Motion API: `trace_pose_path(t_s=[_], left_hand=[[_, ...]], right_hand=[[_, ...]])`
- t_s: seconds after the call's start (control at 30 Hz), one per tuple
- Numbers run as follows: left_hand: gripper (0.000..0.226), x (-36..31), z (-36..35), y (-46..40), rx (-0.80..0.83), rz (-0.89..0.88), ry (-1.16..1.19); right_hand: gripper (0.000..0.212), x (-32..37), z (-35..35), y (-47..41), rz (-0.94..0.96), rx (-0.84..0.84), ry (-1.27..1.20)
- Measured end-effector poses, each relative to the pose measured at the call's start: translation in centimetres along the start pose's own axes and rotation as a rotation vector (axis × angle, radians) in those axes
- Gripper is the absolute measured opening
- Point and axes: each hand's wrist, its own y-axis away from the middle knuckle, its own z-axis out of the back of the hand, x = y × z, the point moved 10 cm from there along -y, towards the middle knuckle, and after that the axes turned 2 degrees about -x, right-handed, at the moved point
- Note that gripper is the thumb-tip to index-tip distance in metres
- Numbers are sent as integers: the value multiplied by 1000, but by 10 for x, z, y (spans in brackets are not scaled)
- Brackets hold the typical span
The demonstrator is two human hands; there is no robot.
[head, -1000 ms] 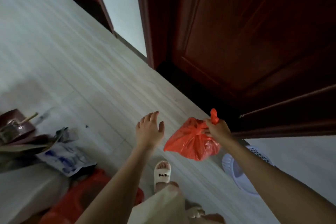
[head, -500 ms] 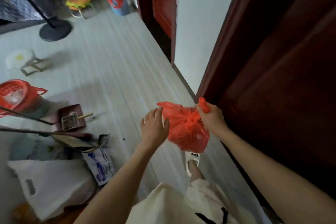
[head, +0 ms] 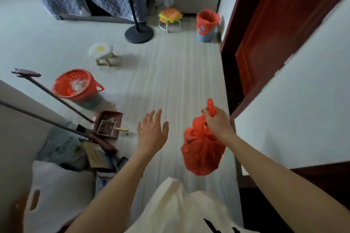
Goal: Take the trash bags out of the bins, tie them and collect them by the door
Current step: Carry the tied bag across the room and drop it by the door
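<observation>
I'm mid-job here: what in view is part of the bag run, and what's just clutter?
Job:
tied red bag, gripped by right hand
left hand, free
blue bin with red liner
basket bin with red liner

Clutter:
dustpan
burger stool
egg stool
fan stand base

Your right hand (head: pixel 217 122) covers the neck of the red bag (head: pixel 201 154), so you cannot see if a knot is there; the contents of the bag do not show through the plastic. The white bag (head: pixel 56 193) at the lower left is cut by the picture's edge; the things piled behind it are too blurred to name. What lies inside the far bin (head: pixel 207 24) is too small to tell; the dustpan (head: pixel 108 124) holds something unclear.
</observation>
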Motion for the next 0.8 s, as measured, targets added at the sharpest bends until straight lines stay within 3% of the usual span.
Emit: trace_pose_path(t_s=[0.43,0.8], left_hand=[[49,144,94,-325,-95,263,116],[48,250,204,-580,-251,394,142]], right_hand=[[33,178,-160,-324,-62,97,20],[43,402,-347,-535,135,417,32]])
